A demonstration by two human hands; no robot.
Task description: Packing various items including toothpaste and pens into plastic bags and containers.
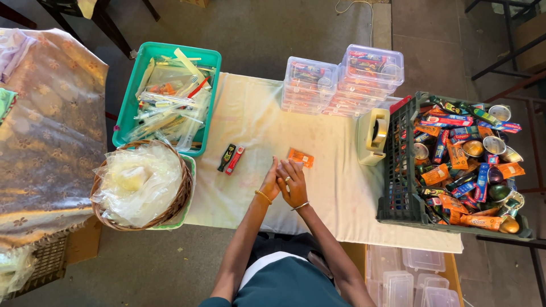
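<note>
My left hand (271, 183) and my right hand (293, 183) are pressed together over the cream cloth (250, 119), palms touching, with nothing visible between them. Each wrist wears a thin bangle and a ring shows on the right hand. A small orange sachet (300, 157) lies just beyond my fingertips. To the left of my hands lie a small black tube (226, 157) and a red one (235, 160), side by side.
A teal bin (126, 116) of packaged items and a wicker basket (181, 196) of clear bags stand left. Two stacks of clear lidded boxes (341, 79) sit at the back, a tape dispenser (372, 136) beside a dark crate (398, 170) of tubes and tins right. Several plastic boxes (406, 278) sit below.
</note>
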